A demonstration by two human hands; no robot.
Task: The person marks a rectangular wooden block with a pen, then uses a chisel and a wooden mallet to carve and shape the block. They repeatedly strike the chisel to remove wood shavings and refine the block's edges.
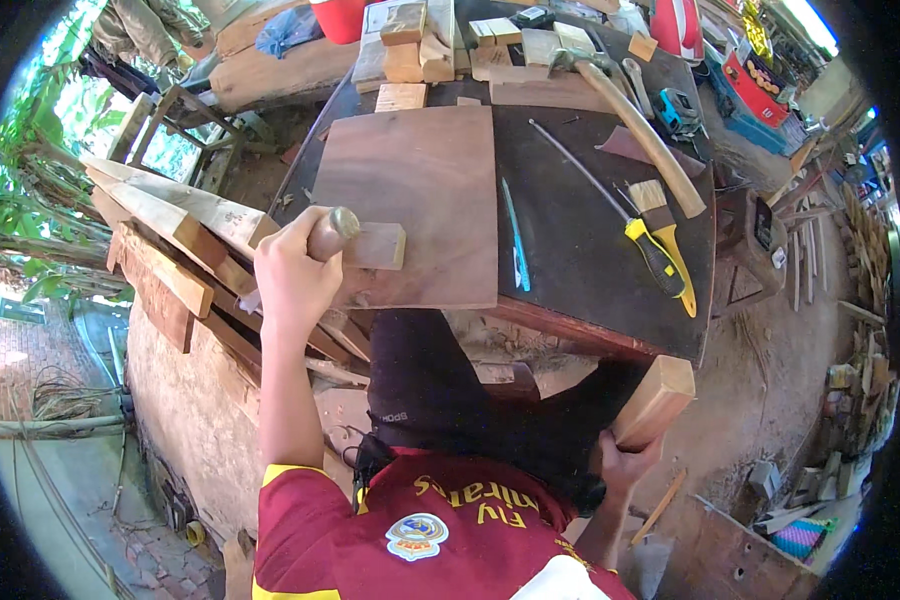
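Observation:
My left hand (295, 268) is closed round a thick round wooden handle (332, 233), its end pointing up toward me. The tool's far end is hidden behind the hand, so its kind cannot be told. Right beside it, a small flat wooden block (380, 246) lies on a brown square board (420, 170) at the table's near left. Low on the right, beside my leg and off the table, my right hand (628, 462) grips the lower part of a thick wooden block (658, 400), which stands up tilted from the fingers.
On the dark table (550, 200) lie a blue pen-like tool (515, 235), a yellow-black screwdriver (655, 260), a paintbrush (660, 210), a hammer (650, 145) and a tape measure (680, 110). Several wood blocks (405, 60) sit at the back. Long timbers (180, 225) lean at left.

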